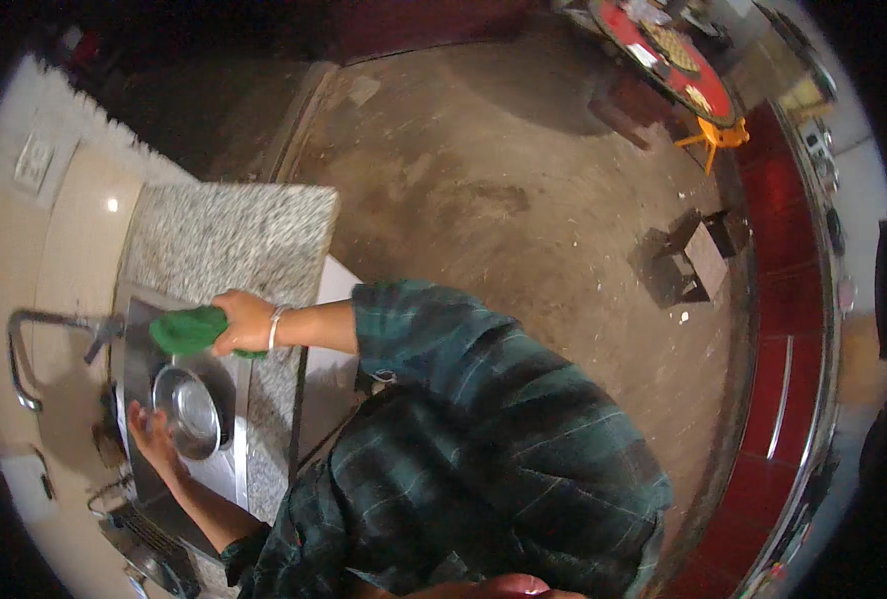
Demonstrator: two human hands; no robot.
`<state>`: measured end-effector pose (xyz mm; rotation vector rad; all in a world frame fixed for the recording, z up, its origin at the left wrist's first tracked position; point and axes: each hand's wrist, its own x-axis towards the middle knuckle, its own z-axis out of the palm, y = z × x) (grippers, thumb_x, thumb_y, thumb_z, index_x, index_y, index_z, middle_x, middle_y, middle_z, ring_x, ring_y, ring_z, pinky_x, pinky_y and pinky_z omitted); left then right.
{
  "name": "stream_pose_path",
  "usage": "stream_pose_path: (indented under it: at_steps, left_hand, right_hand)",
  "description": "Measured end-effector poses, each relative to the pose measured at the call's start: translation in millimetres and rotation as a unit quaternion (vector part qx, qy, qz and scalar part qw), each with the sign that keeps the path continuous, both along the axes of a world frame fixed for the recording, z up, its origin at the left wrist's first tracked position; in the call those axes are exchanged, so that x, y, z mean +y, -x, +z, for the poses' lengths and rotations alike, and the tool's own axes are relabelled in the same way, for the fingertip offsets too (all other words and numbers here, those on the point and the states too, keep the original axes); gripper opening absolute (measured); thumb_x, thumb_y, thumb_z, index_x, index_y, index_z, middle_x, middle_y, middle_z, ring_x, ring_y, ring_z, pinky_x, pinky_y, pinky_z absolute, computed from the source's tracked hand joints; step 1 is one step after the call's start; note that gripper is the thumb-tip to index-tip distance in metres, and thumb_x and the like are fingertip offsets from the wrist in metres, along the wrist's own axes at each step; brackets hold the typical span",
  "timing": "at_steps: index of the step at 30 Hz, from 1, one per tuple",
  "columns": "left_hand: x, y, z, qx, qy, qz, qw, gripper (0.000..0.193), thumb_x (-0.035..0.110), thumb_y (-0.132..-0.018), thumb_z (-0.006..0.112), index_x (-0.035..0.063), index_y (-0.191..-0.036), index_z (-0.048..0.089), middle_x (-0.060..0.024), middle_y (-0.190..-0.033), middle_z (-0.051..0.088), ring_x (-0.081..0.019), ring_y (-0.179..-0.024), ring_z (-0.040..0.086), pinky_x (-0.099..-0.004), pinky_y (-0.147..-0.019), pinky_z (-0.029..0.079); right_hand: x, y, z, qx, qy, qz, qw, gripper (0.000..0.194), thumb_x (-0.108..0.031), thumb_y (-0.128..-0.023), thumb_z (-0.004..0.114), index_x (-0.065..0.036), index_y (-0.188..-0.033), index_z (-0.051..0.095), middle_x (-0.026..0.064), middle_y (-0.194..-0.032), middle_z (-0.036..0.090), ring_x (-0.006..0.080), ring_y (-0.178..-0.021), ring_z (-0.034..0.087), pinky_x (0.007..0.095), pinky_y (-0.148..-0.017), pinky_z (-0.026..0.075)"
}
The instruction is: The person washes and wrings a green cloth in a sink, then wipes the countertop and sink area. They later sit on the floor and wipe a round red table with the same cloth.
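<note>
My right hand (245, 322), with a pale bangle at the wrist, grips a bunched green cloth (189, 331). It is over the end of the steel sink (240, 449) beside the granite counter. A round metal bowl (187, 412) sits in the sink, its inside shiny. By the bowl's rim is my left hand (155, 442), fingers apart and nothing seen in it. Whether it touches the rim I cannot tell. The faucet (20, 352) rises at the wall side of the sink, its spout bent over.
Speckled granite countertop (234, 232) adjoins the sink. A dish rack (147, 543) stands past the sink's other end. Across the brown floor (488, 202) are a cardboard box (702, 262), an orange stool (717, 135), a red-topped table (706, 78) and red cabinets (780, 299).
</note>
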<state>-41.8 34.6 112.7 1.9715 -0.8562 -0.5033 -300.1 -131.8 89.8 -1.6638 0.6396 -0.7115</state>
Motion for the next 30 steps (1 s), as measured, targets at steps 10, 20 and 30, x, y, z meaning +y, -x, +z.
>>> stream_pose_path:
  at_steps: [10, 20, 30]
  left_hand:
    - [-182, 300, 23, -0.066, 0.008, -0.387, 0.920, 0.045, 0.023, -0.084, 0.051, 0.0061, -0.123, 0.037, -0.0089, -0.112, 0.047, -0.0186, -0.099, 0.048, -0.0303, -0.082, 0.039]
    - [-234, 590, 14, 0.235, -0.081, -0.626, 0.739, 0.062, 0.013, -0.077, 0.059, 0.0090, -0.129, 0.025, -0.0101, -0.121, 0.038, -0.0191, -0.109, 0.040, -0.0297, -0.090, 0.034]
    - [-340, 739, -19, 0.288, 0.044, -0.746, 0.598, 0.052, 0.003, -0.072, 0.059, 0.0053, -0.119, 0.038, -0.0082, -0.115, 0.043, -0.0173, -0.105, 0.043, -0.0286, -0.090, 0.034]
  right_hand:
    - [-30, 279, -16, 0.047, -0.058, -0.262, 0.962, 0.048, -0.038, -0.074, 0.055, 0.003, -0.099, 0.054, 0.0221, -0.095, 0.048, 0.0318, -0.088, 0.049, 0.0350, -0.078, 0.039]
    - [19, 448, -12, -0.122, 0.004, -0.483, 0.867, 0.026, -0.015, -0.083, 0.048, -0.003, -0.106, 0.053, 0.0156, -0.094, 0.054, 0.0265, -0.093, 0.050, 0.0317, -0.082, 0.039]
    - [-28, 581, -26, -0.214, -0.124, -0.640, 0.728, 0.027, -0.022, -0.084, 0.051, -0.001, -0.102, 0.054, -0.0005, -0.082, 0.055, 0.0073, -0.075, 0.048, 0.0211, -0.067, 0.040]
